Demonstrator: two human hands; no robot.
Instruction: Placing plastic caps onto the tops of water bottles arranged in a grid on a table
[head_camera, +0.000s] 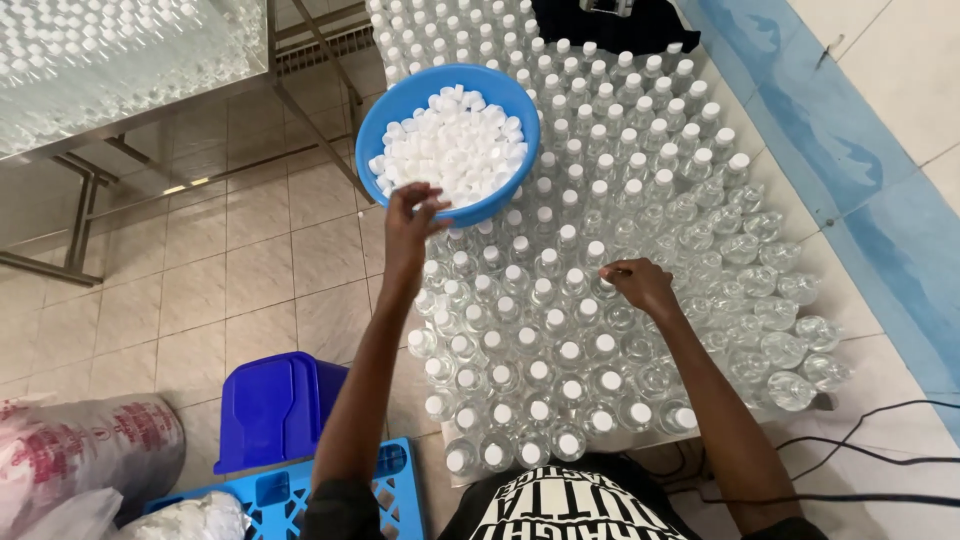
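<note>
- white caps (452, 148) heaped in a blue bowl (400, 105); bowl sits on top of the bottles, just ahead of the left hand
- left hand (412, 222) at the bowl's near rim, fingers curled in and pinched together over the edge of the cap pile; looks like it has a cap or two but cannot tell for sure, fingertips hide it
- right hand (640, 285) well apart from the bowl, off to the right, knuckles up, fingers bent down onto the top of one clear bottle (607, 283); closed loosely around the neck, whatever is under the fingers is hidden
- clear plastic bottles (560, 350) packed upright in rows under and around both hands; those near the body and ahead of the right hand have white caps on
- uncapped bottles (760, 300) to the right of the right hand, open mouths showing
- blue crate (290, 495) below the left forearm, near the body
- blue stool (270, 405) just left of the left forearm, on the tiled floor
- sack (80, 455) with red print further left of it
- black cables (860, 450) on the floor right of the right forearm
- metal table (150, 120) far left of the bowl
</note>
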